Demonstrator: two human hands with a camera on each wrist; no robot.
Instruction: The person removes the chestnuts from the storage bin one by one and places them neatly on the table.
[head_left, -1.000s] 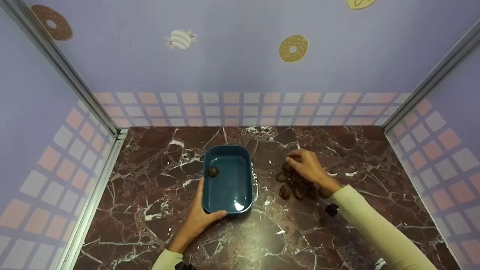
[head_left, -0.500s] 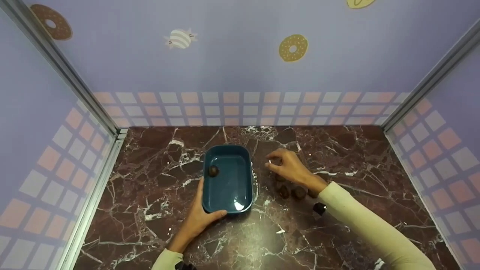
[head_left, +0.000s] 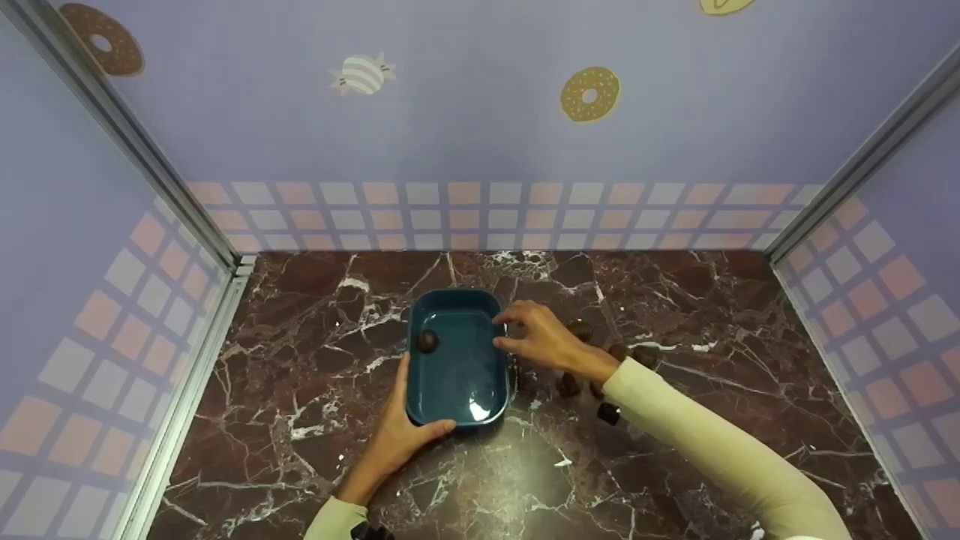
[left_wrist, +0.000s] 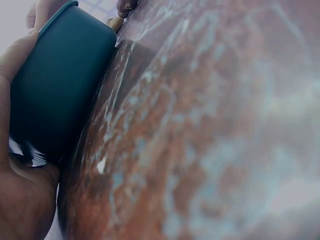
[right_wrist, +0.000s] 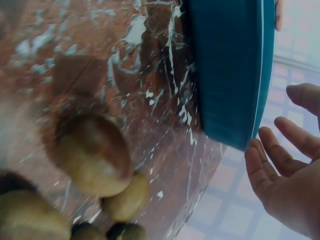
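Observation:
A deep teal rectangular dish (head_left: 459, 382) stands on the marble surface, with one brown chestnut-like piece (head_left: 427, 341) inside near its left wall. My left hand (head_left: 401, 431) holds the dish at its near left corner, thumb along the near end, fingers on the left side. In the left wrist view the hand (left_wrist: 22, 200) lies close against the dish's outer wall (left_wrist: 65, 75). My right hand (head_left: 544, 337) is at the dish's right rim, thumb and fingers spread apart. Nothing shows between the fingers of the right hand (right_wrist: 290, 165) in the right wrist view.
Several more chestnut-like pieces (right_wrist: 95, 155) lie right of the dish, partly hidden under my right forearm in the head view; one (head_left: 580, 328) shows beyond the wrist. Patterned walls (head_left: 480, 150) enclose the dark marble surface (head_left: 315, 450) at the back and sides.
My right hand has moved left from the pile to the dish's right rim, uncovering some pieces. The left hand and dish stay in place, and one piece shows in the dish throughout.

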